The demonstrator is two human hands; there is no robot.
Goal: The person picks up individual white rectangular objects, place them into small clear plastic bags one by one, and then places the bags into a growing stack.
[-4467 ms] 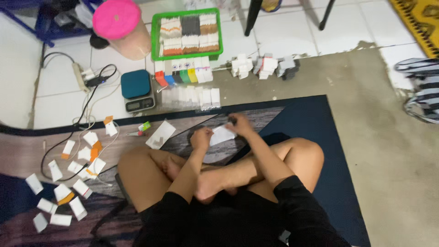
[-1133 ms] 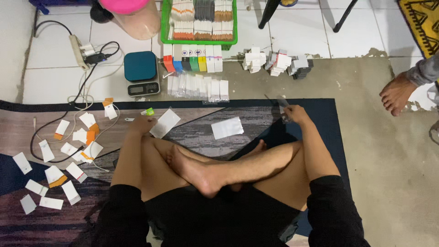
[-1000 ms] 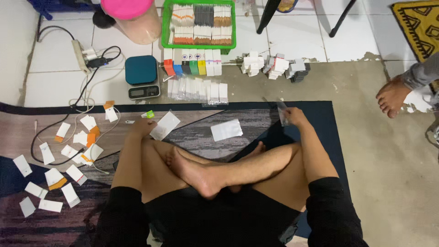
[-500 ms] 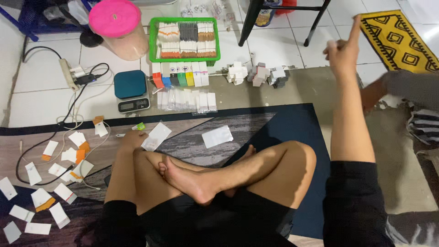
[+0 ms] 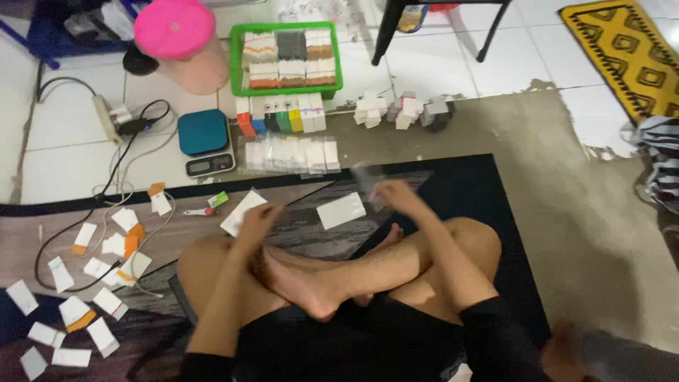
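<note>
Right hand [image 5: 394, 192] has come back down from where it was raised out to the side half a second ago; now low over the dark rug [image 5: 481, 191], just in front of the crossed legs. It pinches a small clear plastic sleeve [image 5: 366, 174], blurred by motion, so the grip looks like thumb and fingers closed on the sleeve's near end, but detail is soft. Left hand [image 5: 258, 216] has barely shifted: it rests on the near end of a white card packet [image 5: 242, 211], fingers curled down on it; whether it grips or only presses, I cannot tell.

Key relation: a second white card packet [image 5: 341, 210] lies flat on the rug between the two hands, just left of and slightly nearer the body than the right hand. Its long axis runs roughly left-right, tilted up a little toward the right. Right hand is clearly the nearer one; left hand is apart from it, with its own packet between.

Right forearm crosses over the right knee, wrist bent inward toward the middle. Left forearm runs straight forward along the left thigh.

Further out: a row of clear sleeves [image 5: 286, 153] on the floor, a teal scale [image 5: 203, 133], a green tray [image 5: 286, 85] of stacked packets.
</note>
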